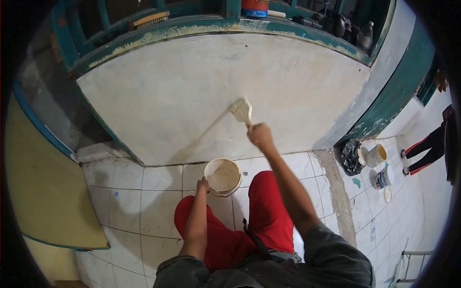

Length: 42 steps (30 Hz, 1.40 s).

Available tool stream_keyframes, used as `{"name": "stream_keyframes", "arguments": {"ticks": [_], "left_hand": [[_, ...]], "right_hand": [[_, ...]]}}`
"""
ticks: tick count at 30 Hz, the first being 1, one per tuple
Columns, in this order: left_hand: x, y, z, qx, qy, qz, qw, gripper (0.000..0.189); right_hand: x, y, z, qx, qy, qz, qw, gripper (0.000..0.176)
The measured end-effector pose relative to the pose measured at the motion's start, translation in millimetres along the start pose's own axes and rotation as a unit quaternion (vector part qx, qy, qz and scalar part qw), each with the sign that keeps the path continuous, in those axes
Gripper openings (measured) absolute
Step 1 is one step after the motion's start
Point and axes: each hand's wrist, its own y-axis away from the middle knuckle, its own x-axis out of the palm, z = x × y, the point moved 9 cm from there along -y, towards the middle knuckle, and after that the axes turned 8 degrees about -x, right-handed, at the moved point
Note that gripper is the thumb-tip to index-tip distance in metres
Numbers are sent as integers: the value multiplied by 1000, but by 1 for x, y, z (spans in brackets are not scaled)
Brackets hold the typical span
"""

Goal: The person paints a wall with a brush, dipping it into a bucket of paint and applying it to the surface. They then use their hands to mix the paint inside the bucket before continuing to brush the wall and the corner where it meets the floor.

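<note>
My right hand (pixel 260 136) is closed round the handle of a wide paint brush (pixel 241 110), whose pale-coated bristles lie at or very near the off-white wall (pixel 168 101). With my left hand (pixel 203 185) I grip the left rim of a round bucket (pixel 222 176). Pale paint or a similar coating shows inside the bucket, which is in front of my knees, close to the foot of the wall.
A green window frame (pixel 158 34) tops the wall, with a scrub brush (pixel 151 19) and bottle (pixel 365 36) on its ledge. Right, on the tiled floor (pixel 161 206), are a black bag (pixel 352 157) and tubs (pixel 376 156). Another person (pixel 432 144) stands far right. A yellow panel (pixel 43 177) is left.
</note>
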Motion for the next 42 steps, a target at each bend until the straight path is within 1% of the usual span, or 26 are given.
{"name": "stream_keyframes", "arguments": {"ticks": [2,4,6,7,9,10,11,12,13,14,15,16,17,18,20,22,26,29,30,32,34,36,38,40,41,42], "left_hand": [[-4,17,-11,30,1,6,1000,46],[-1,13,-12,64,-4,-5,998,48],[2,-2,-8,59,-19,-17,998,48],[1,-8,-6,57,-36,-31,997,49],[0,-3,-8,61,-41,-22,997,49],[1,1,-11,70,-46,-16,996,49],[1,-2,-9,71,-19,-26,997,50],[2,5,-11,69,-19,-23,997,50],[3,17,-13,59,-3,-6,998,48],[1,22,-15,51,13,8,999,47],[4,8,-12,56,16,6,998,47],[4,-18,-6,75,-9,-40,996,46],[3,-31,-5,91,-33,-85,992,45],[2,-22,-8,90,-31,-82,992,45],[0,13,-11,64,31,-34,997,44],[-3,24,-12,63,20,-17,998,45],[5,19,-10,47,17,25,998,46],[9,-3,-2,32,85,34,995,48],[8,-7,0,13,43,16,999,49],[7,-11,2,-13,6,3,1000,49],[8,-2,-2,0,7,32,999,50],[8,-1,-7,0,5,41,999,49],[14,8,-3,-4,-3,51,999,48],[2,16,-13,45,31,-4,998,45],[8,-2,-12,43,34,-7,998,45],[15,-32,-6,64,28,-47,996,43]], "right_hand": [[-71,-18,33,48,61,-28,997,31],[-153,-40,91,-5,171,-103,980,28],[-205,-60,126,-53,232,-166,957,24],[-201,-59,126,-54,236,-162,957,24],[-196,-48,145,-131,199,-255,937,27],[-176,-42,142,-68,235,-217,945,22],[-139,-36,149,-151,413,-177,880,16],[-106,-28,144,-197,445,-136,863,11],[-75,-20,138,-226,492,-133,830,10],[-39,-30,112,-201,500,-48,841,8],[-40,-30,117,-202,484,-33,851,7],[-47,-30,125,-204,469,-20,859,7],[-70,-32,138,-216,453,-43,864,7],[-96,-36,147,-228,438,-62,867,7],[-145,-56,154,-282,416,-184,845,9],[-175,-81,165,-204,434,-34,877,11],[-170,-71,175,-200,453,-65,866,13],[-188,-65,173,-162,352,-134,912,14],[-182,-62,179,-170,347,-139,912,14],[-165,-57,163,-102,366,-133,915,13],[-126,-47,150,-105,469,-162,862,9],[-83,-25,154,-176,556,-107,805,7],[-17,-6,122,-259,500,0,826,5],[29,9,101,-259,472,92,838,6],[41,12,98,-248,442,169,845,7],[45,15,100,-254,441,174,843,7]]}}
